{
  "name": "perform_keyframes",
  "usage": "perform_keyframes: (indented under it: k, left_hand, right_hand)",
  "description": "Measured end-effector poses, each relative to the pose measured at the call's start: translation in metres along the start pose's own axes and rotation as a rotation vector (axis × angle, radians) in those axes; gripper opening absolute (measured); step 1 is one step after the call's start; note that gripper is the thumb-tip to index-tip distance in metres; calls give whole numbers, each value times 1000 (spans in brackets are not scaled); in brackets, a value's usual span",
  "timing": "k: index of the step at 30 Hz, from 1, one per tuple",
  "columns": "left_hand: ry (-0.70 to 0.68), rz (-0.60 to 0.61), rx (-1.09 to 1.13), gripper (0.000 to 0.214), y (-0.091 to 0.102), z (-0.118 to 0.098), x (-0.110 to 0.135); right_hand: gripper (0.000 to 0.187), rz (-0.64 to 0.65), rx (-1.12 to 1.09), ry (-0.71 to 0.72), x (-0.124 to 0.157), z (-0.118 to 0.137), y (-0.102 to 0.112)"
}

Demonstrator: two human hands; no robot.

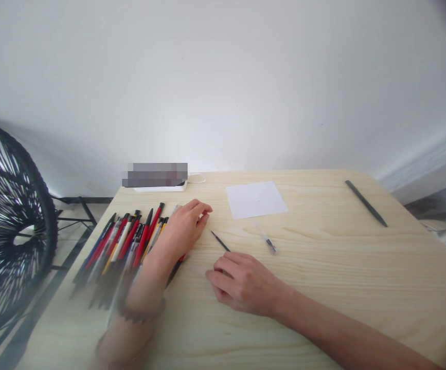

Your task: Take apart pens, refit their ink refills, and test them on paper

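Observation:
A row of several pens (124,241), red, blue, yellow and black, lies at the left of the light wooden table (323,267). My left hand (186,226) rests over the right end of that row, fingers together and curled down onto the pens. My right hand (242,282) lies on the table near the middle, fingers bent, holding a thin black pen refill (220,240) whose tip sticks out toward the back left. A clear pen barrel (267,240) lies just right of the refill.
A white paper square (255,199) lies at the back middle. A dark pen-like stick (365,203) lies at the back right. A white flat object (161,187) sits against the wall. A black wire chair (6,241) stands left of the table.

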State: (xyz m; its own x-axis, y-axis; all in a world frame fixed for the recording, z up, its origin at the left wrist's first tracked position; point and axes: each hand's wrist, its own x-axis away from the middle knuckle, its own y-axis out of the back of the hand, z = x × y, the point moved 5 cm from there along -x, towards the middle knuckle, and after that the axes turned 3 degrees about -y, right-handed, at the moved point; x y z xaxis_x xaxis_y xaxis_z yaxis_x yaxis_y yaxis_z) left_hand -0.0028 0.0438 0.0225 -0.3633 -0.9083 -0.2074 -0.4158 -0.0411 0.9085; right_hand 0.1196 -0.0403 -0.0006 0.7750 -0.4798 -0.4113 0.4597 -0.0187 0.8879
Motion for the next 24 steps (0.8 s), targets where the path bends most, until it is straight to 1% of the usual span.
perform_keyframes:
  k: [2,5,8,11,14,19,24]
  left_hand:
    - [24,36,-8,18,8,1,7]
    - [44,124,12,17,19,3,28]
    - [63,247,40,17,23,6,51]
    - [84,294,21,18,22,7,63]
    - [88,320,-28,15,19,5,64]
    - [116,326,-126,13,19,7,62]
    - [163,357,-142,14,18,11,64]
  right_hand:
    - [11,-2,5,-8,0,0,0]
    - [12,9,3,-29,0,-2,0]
    - [12,25,5,-54,-1,-3,0]
    - [11,24,12,-82,-1,-5,1]
    - [9,13,13,-107,0,-8,2]
    - [10,-5,7,-146,2,-14,4]
    - [11,11,-2,-150,1,-15,4]
